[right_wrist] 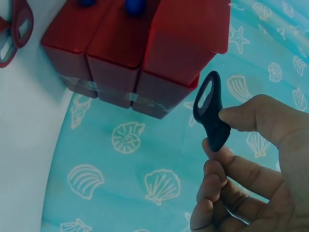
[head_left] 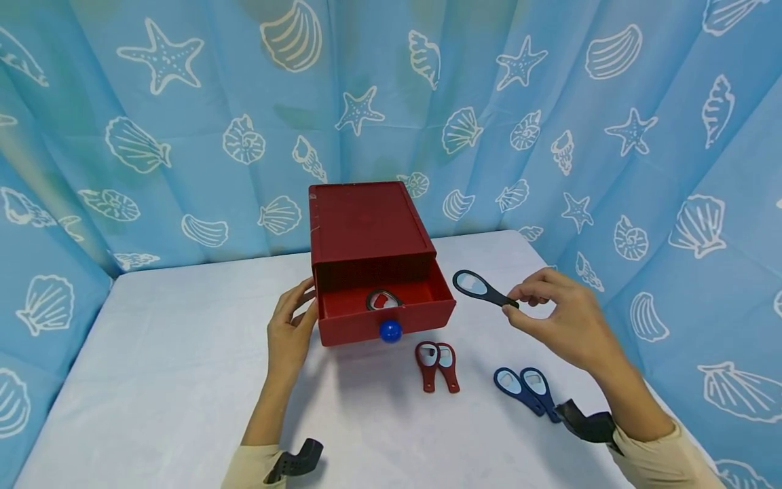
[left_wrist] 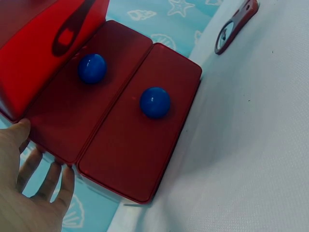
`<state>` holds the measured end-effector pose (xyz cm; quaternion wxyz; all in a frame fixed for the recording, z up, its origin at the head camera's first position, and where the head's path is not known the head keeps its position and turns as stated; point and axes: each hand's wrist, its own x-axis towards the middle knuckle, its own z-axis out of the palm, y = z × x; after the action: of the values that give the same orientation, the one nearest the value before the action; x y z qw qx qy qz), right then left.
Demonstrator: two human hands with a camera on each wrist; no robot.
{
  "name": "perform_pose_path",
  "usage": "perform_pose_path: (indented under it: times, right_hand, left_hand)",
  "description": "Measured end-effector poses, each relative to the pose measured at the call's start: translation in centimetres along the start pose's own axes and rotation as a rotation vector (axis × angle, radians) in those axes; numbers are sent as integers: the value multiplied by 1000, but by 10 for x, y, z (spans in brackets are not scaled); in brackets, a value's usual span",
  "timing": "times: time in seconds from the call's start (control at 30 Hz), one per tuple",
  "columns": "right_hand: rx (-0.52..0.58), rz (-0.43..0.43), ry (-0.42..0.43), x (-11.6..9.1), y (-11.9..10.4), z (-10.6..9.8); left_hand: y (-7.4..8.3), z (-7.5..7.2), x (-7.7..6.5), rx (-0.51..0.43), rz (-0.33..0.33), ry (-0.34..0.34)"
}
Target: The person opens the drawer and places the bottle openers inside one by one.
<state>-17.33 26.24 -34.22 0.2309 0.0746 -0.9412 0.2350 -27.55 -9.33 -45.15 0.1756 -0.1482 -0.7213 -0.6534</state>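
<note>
My right hand (head_left: 559,316) pinches the handle end of a black magnifying glass (head_left: 472,284), held in the air right of the open drawer (head_left: 351,331). In the right wrist view, thumb and fingertips grip this magnifying glass (right_wrist: 216,126). The drawer is the top one of a dark red drawer unit (head_left: 366,221) and has a blue knob (head_left: 390,331). Inside it lies another magnifying glass (head_left: 385,300), dark-rimmed and partly hidden by the drawer front. My left hand (head_left: 293,336) touches the unit's left side, its fingers (left_wrist: 48,182) spread loosely along the edge.
Two red magnifying glasses (head_left: 430,373) lie overlapping in front of the unit. Two dark blue magnifying glasses (head_left: 522,390) lie farther right, near my right wrist. Lower drawers with blue knobs (left_wrist: 155,102) are closed. A blue shell-patterned curtain (head_left: 244,136) hangs behind the white table (head_left: 171,367).
</note>
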Motion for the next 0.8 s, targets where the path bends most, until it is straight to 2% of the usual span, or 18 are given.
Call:
perform_pose_path:
  times: [0.27,0.8]
  right_hand:
    - [1,8,-16,4,-6,3]
    - [27,-48,-19,11,-16,10]
  left_hand:
    - [-1,-1,0,21,5,2]
    - [-4,-1,0,21,14,-6]
